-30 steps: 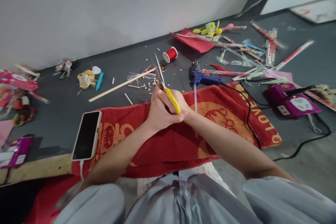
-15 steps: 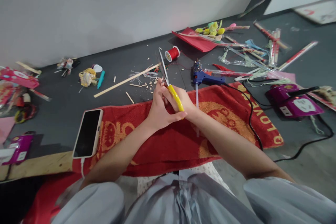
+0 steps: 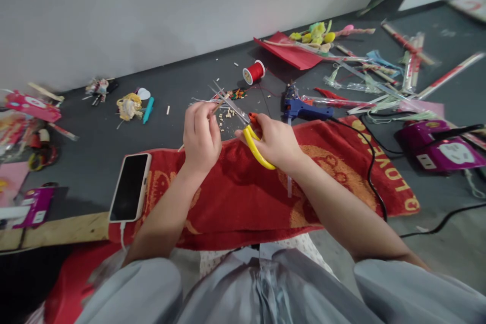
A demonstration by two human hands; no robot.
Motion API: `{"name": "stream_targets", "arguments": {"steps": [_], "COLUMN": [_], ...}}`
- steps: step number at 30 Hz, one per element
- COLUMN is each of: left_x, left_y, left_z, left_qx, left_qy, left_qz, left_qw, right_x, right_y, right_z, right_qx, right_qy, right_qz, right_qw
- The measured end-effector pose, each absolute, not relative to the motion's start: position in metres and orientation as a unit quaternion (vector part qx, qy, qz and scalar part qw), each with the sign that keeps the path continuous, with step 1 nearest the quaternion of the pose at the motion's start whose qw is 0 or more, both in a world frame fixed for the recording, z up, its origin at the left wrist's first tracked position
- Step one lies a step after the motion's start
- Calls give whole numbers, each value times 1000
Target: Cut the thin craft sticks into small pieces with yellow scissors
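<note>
My right hand is closed on a pair of scissors with yellow handles. Their blades are parted and point up and to the left. A small red-orange patch shows by its fingers, and I cannot make out what it is. To the left, my left hand pinches a thin wooden stick, whose tip lies close to the blades; whether they touch is unclear. Most of the stick is hidden behind that hand. Small cut wooden bits are scattered on the table just past the hands.
A red towel lies under my forearms, with a phone on its left end. Beyond are a red thread spool and a blue glue gun. Wrapped sticks, red paper and a purple power socket lie right.
My hands, together around the scissors before, have moved apart. The scissors have tilted left with their blades spread. The stick that reached out over the table now sits mostly behind my left hand.
</note>
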State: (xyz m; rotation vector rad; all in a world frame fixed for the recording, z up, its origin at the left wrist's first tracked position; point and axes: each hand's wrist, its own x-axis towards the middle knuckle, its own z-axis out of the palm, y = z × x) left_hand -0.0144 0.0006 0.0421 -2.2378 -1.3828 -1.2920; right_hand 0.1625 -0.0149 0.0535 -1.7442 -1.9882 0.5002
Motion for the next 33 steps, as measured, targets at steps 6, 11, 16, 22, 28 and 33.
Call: {"name": "stream_targets", "arguments": {"steps": [6, 11, 16, 22, 28, 33], "left_x": [-19, -21, -20, -16, -15, -17], "left_y": [7, 8, 6, 3, 1, 3], "left_z": [40, 39, 40, 42, 39, 35], "left_qx": [-762, -758, -765, -777, -782, -784], "left_qy": [-461, -440, -439, -412, -426, -469], "left_qz": [-434, -454, -452, -460, -447, -406], "left_qw": [135, 158, 134, 119, 84, 40], "right_x": [161, 159, 160, 163, 164, 160], "right_y": [-17, -19, -19, -19, -19, -16], "right_z": [55, 56, 52, 47, 41, 42], "right_qx": [-617, -600, -589, -591, -591, -602], "right_qy": [-741, -752, -760, -765, -766, -762], "right_qz": [192, 212, 211, 169, 162, 170], "right_qw": [185, 171, 175, 194, 193, 165]}}
